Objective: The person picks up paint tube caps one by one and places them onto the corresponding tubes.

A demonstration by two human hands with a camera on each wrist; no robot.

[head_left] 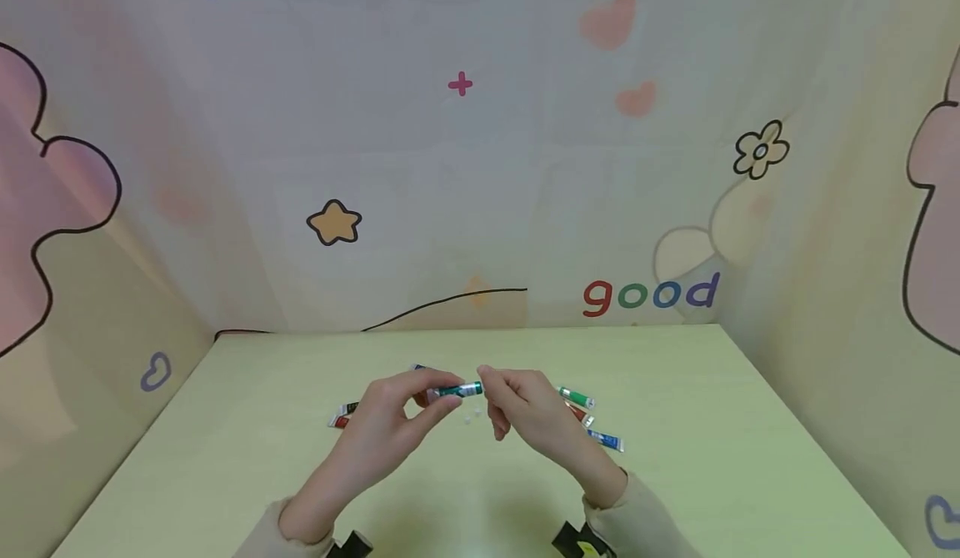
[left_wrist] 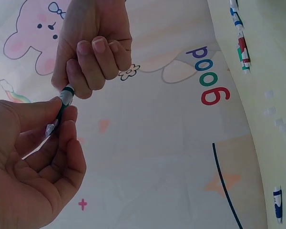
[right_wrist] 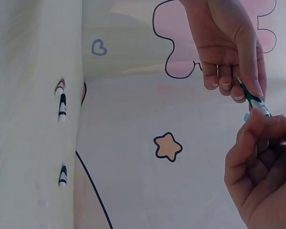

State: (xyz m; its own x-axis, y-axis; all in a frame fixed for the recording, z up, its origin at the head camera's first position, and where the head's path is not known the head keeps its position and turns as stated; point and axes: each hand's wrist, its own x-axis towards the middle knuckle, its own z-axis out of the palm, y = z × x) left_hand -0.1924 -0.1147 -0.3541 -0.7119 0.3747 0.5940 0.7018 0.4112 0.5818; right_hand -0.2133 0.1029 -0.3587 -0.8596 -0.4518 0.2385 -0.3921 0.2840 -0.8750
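A small green paint tube (head_left: 461, 389) is held above the table between both hands. My left hand (head_left: 401, 416) pinches its body between thumb and fingers; the flat tail end points back into that palm in the left wrist view. My right hand (head_left: 525, 412) has curled fingers, and its thumb and forefinger grip the other end of the tube (left_wrist: 66, 94). Whatever is at that end is hidden by the fingertips. In the right wrist view the tube (right_wrist: 255, 101) runs slantwise from one hand to the other.
Right on the table lie a green tube (head_left: 577, 397), a red tube (head_left: 581, 414) and a blue tube (head_left: 606, 440). Left are a black tube (head_left: 348, 409) and a red one (head_left: 340, 422). A dark blue tube (right_wrist: 63, 175) lies farther back. Small white pieces (head_left: 468, 420) lie beneath the hands.
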